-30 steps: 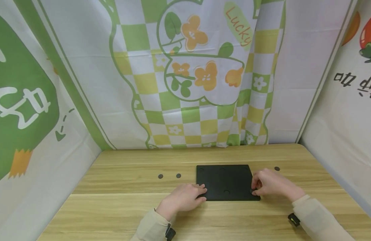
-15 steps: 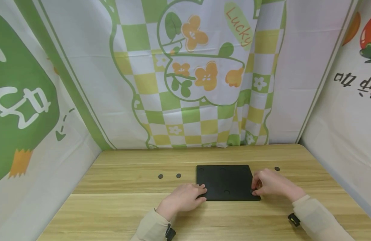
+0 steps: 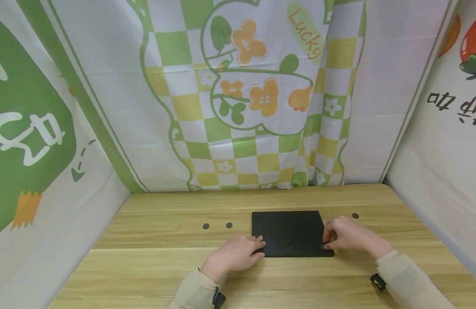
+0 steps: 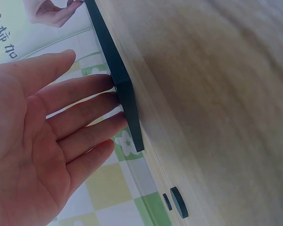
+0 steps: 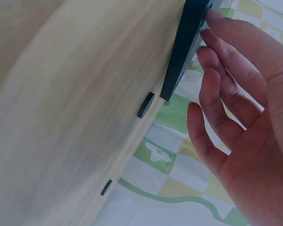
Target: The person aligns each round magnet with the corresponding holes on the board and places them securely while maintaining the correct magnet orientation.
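Because the dark disc [image 3: 323, 246] near the lower right corner of the black rectangular board [image 3: 288, 234] lies partly under the right hand [image 3: 350, 234], it could skid away or end up tilted if the fingertips bear off its centre. That hand's fingers are curled, with the thumb tip at the disc; whether they pinch it or only press, I cannot tell. The board, right of centre in the lower part of the head view, could swivel on the wooden table [image 3: 153, 270], as the left hand [image 3: 235, 254] merely rests extended fingers on its left edge, grasping nothing. Farther out, a sideways slip of the right hand could knock the loose disc [image 3: 355, 216] just beyond it; 2 more loose discs [image 3: 228, 225] lie left of the board. Against the frame 1 s ago, almost nothing differs: hands, board and loose discs keep their places, and any shift of the corner disc is too small to judge.
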`<state>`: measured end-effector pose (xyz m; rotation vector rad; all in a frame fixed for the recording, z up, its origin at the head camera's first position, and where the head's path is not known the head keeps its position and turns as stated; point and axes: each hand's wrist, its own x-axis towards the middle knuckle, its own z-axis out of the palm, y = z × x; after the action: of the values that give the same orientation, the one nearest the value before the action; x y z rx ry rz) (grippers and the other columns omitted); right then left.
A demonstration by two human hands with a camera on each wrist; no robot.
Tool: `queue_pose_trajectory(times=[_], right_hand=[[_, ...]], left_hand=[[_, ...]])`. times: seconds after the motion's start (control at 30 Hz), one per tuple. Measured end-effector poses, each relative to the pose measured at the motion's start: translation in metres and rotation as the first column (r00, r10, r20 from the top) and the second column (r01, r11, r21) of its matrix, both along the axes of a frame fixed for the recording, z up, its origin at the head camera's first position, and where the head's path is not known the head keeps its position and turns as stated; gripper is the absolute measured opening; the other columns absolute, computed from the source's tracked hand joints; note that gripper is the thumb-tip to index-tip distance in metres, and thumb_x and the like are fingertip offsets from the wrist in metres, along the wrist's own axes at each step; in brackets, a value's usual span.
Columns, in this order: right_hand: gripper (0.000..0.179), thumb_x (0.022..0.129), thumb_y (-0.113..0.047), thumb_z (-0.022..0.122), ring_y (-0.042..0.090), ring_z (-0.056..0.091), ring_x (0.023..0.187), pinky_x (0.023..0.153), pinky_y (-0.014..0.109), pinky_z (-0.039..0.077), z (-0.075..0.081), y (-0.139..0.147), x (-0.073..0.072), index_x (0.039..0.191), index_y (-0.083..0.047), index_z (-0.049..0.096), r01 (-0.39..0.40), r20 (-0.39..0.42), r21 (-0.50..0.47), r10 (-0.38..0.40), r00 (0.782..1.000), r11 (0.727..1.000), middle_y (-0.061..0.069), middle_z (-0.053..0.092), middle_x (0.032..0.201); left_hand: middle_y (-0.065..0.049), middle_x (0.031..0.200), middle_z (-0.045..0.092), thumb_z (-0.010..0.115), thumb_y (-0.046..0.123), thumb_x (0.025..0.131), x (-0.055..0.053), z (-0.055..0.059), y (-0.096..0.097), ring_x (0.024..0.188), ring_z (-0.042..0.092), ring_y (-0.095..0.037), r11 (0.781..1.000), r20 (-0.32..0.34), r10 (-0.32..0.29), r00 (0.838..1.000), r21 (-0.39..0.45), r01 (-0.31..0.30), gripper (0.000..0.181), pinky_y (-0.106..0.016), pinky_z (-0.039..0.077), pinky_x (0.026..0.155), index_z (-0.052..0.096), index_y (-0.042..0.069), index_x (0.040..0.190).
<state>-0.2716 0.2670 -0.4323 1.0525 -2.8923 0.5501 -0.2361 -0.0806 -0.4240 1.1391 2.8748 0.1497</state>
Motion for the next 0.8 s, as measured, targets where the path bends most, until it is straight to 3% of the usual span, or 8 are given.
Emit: queue_pose_trajectory(times=[0.23,0.8], right_hand=[[0.012,0.075,-0.027,0.08,0.0,0.054,0.065,0.055,0.017,0.046,-0.003,0.007,0.001,0.079,-0.025,0.069,-0.031,-0.04,-0.047,0.03,0.999,0.998,-0.013,0.059,0.078],[0.014,0.076,-0.023,0.079,0.001,0.056,0.071,0.061,0.019,0.049,-0.009,0.02,-0.002,0.086,-0.02,0.071,-0.035,-0.121,-0.059,0.027,0.992,0.998,-0.01,0.063,0.085]], left_hand=[[-0.002,0.135,0.057,0.052,0.034,0.097,0.0,0.0,0.0,0.122,0.056,-0.017,1.0,0.009,-0.006,1.0,0.013,0.006,0.038,-0.032,0.047,0.099,0.062,0.013,0.127],[-0.003,0.134,0.057,0.052,0.034,0.097,-0.003,-0.001,-0.001,0.121,0.056,-0.016,1.0,0.007,-0.017,1.0,0.011,0.017,0.038,-0.032,0.048,0.098,0.062,0.013,0.127]])
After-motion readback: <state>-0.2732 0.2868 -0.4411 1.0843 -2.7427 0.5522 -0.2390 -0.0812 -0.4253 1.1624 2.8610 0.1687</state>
